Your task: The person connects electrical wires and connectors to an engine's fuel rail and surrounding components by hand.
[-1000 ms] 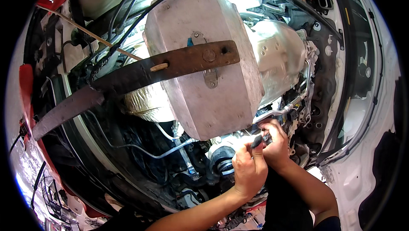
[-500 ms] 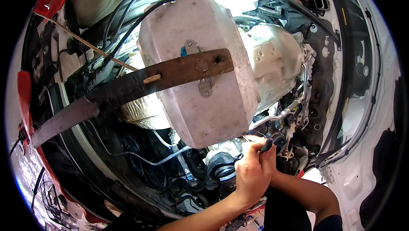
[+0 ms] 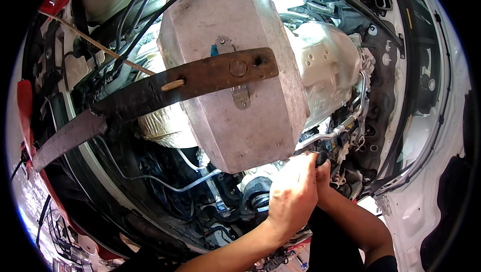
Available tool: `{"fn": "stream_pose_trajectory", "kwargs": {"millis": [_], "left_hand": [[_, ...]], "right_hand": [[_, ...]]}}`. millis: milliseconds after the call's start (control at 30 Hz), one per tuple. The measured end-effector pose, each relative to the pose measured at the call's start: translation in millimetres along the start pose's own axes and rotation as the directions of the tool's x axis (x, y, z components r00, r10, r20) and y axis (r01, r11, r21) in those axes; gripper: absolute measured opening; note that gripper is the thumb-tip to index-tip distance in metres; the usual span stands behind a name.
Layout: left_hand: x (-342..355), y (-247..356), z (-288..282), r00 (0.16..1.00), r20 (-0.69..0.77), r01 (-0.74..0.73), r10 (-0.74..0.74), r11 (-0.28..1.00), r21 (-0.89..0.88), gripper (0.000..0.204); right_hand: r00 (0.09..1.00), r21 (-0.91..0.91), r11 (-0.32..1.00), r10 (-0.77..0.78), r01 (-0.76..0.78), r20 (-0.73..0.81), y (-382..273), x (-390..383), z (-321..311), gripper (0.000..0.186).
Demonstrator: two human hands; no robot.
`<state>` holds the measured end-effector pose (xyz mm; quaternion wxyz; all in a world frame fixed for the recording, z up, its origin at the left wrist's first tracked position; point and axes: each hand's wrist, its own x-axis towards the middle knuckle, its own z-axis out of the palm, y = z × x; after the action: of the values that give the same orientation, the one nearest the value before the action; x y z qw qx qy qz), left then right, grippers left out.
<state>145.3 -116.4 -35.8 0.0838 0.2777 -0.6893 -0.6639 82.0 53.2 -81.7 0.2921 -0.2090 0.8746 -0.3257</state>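
My left hand [image 3: 293, 192] is closed around a small black-handled object [image 3: 321, 158], probably a tool, just below the lower right corner of a dull metal box-like cover [image 3: 253, 131]. My right hand [image 3: 323, 182] is mostly behind my left; a finger or thumb shows against the black object, and the rest of its grip is hidden. Beside my hands are a bent metal pipe [image 3: 330, 135] and a round black fitting [image 3: 255, 194] in the engine bay.
A rusty curved steel bar [image 3: 205, 76] lies across the cover, with a thin stick [image 3: 90, 39] at upper left. Black hoses [image 3: 138, 16] run above, a silver shield [image 3: 325, 81] sits right, red fabric [image 3: 25, 106] is at left, and the white car body [image 3: 411, 217] at right.
My left hand has risen toward the cover's corner and turned, now covering more of the black object and of my right hand. The view has shifted slightly.
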Motion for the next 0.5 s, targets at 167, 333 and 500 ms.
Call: {"fn": "stream_pose_trajectory", "kwargs": {"millis": [167, 333, 500], "left_hand": [[-12.0, -21.9, -2.7, 0.991, -0.112, -0.073, 0.07, 0.997, -0.029, 0.027], [-17.4, -28.0, -29.0, 0.996, 0.024, -0.091, 0.088, 0.967, 0.238, 0.023], [-14.8, -55.8, -46.2, 0.984, -0.124, 0.136, -0.127, 0.989, 0.066, 0.01]], "right_hand": [[0.929, -0.374, 0.85, -0.334, 0.37, 0.159, -47.5, 31.2, -2.1, 0.012], [0.918, -0.36, 0.849, -0.314, 0.386, 0.243, -46.0, 36.7, -13.3, 0.023], [0.866, -0.364, 0.788, -0.417, 0.496, 0.277, -47.3, 48.5, -17.4, 0.024]]}}
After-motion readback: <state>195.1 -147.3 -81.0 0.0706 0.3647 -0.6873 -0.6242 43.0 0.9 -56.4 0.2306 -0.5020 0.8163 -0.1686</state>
